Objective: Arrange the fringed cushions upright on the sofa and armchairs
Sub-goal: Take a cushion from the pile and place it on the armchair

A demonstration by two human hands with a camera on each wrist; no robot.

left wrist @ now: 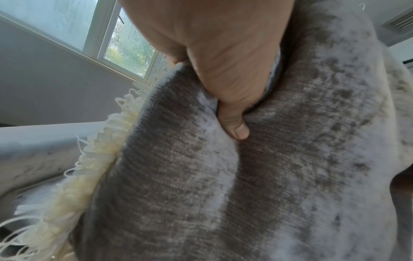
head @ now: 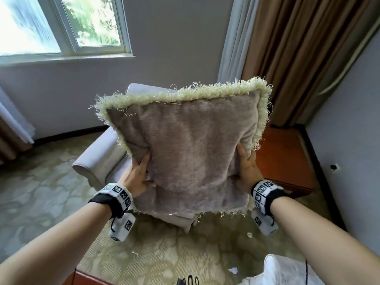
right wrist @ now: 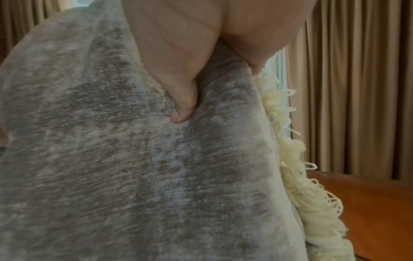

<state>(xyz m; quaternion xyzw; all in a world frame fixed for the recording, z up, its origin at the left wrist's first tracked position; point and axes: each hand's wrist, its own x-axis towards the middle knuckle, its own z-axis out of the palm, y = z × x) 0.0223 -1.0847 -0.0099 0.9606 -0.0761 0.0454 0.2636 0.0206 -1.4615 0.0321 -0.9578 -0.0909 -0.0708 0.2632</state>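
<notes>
A grey-brown velvet cushion (head: 189, 149) with a cream fringe is held up in the air in front of a pale grey armchair (head: 98, 159), hiding most of its seat and back. My left hand (head: 138, 173) grips the cushion's left side, thumb pressed into the fabric (left wrist: 236, 127). My right hand (head: 246, 163) grips its right side, thumb dug into the cloth (right wrist: 181, 113). The fringe (left wrist: 73, 190) (right wrist: 290, 159) runs along both outer edges. The fingers behind the cushion are hidden.
A wooden side table (head: 283, 159) stands right of the armchair, brown curtains (head: 298, 54) behind it. A window (head: 61, 25) is on the far wall. Patterned carpet (head: 41, 192) covers the floor, with white cloth (head: 287, 270) at the bottom right.
</notes>
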